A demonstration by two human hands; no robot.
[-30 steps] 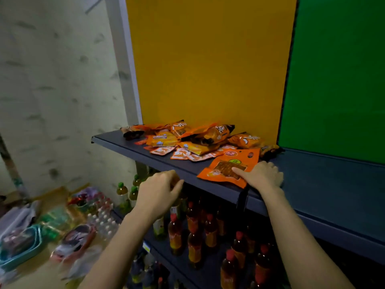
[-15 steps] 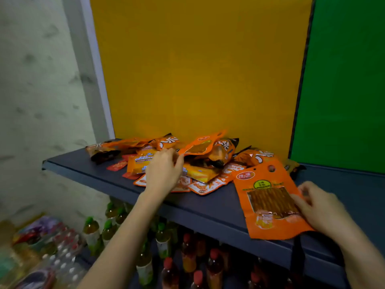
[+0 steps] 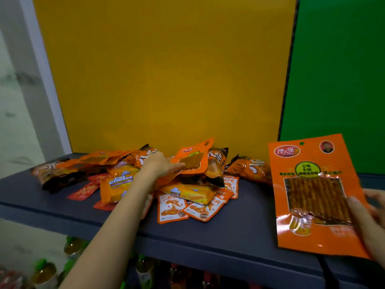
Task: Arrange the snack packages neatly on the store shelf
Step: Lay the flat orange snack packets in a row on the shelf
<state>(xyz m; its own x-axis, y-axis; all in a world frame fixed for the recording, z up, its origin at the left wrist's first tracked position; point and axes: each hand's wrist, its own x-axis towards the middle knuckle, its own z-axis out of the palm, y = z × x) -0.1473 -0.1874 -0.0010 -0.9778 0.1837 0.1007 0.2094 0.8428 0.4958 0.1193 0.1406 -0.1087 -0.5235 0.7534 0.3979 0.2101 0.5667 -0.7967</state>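
Fingers [image 3: 354, 207] of your right hand [image 3: 373, 217] pinch one orange packet [image 3: 308, 195] upright; left hand [image 3: 158, 165] grips a matching packet [image 3: 192, 158] atop the pile [image 3: 187, 190]. Sorting step: next, lift it free.

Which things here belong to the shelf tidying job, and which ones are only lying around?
Job:
left hand gripping an orange strip packet
right hand holding the large orange packet
snack pile
Cal Cheese wafers
dark shelf

Not the job:
bottles below
yellow panel
green panel

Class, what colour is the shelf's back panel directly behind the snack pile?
Yellow back panel, seen in the head view.
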